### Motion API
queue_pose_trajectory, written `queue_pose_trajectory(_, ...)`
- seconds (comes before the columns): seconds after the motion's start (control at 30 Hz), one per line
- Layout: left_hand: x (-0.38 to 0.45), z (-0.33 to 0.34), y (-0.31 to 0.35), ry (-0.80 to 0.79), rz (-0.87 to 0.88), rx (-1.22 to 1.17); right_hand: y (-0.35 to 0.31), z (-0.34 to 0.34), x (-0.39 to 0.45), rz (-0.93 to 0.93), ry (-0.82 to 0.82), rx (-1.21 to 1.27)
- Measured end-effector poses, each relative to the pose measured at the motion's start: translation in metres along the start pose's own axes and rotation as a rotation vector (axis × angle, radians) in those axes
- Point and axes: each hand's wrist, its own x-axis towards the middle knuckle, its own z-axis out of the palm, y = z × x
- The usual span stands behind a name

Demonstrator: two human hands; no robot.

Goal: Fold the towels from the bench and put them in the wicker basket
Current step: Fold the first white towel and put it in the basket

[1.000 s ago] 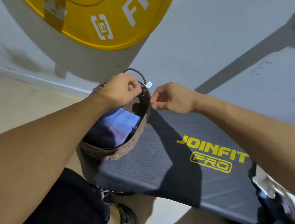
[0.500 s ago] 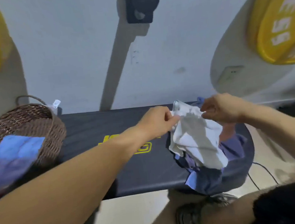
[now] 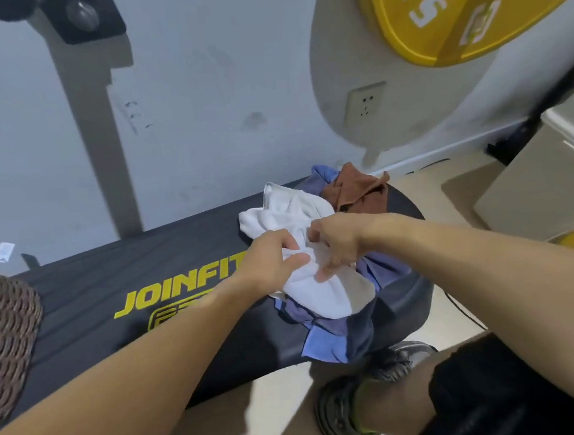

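A crumpled white towel (image 3: 322,293) lies on a pile at the right end of the black bench (image 3: 119,285). My left hand (image 3: 275,256) and my right hand (image 3: 336,244) meet over its middle, and each pinches a fold of the white cloth. Under it lie blue towels (image 3: 326,337), and a brown towel (image 3: 359,191) sits behind. The wicker basket (image 3: 2,329) stands on the bench's left end, cut off by the frame edge.
A grey wall runs behind the bench, with a socket (image 3: 366,103) and a yellow weight plate (image 3: 461,8) at the upper right. A pale box (image 3: 543,176) stands on the floor to the right. My shoe (image 3: 348,408) is below the bench.
My hands left the basket rim and went to the pile at the right. They took hold of the white towel, lifted it, and now hold it lower against the pile.
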Motion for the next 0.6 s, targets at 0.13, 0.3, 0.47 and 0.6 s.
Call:
queue_pose_trajectory(0.13, -0.009, -0.033, -0.010, 0.191, -0.008, -0.159, -0.020, -0.020, 0.000, -0.070, 0.043, 0.015)
queue_pose_trajectory(0.3, -0.038, -0.097, -0.029, 0.277, -0.054, -0.400, -0.056, -0.044, 0.001, -0.215, 0.136, -0.021)
queue_pose_trajectory(0.47, -0.087, -0.162, -0.065, 0.367, -0.045, -0.208, -0.082, -0.057, 0.009, -0.246, 0.062, 0.146)
queue_pose_trajectory(0.6, -0.136, -0.186, -0.100, 0.310, -0.062, -0.051, -0.117, -0.059, 0.017, -0.305, 0.121, 0.117)
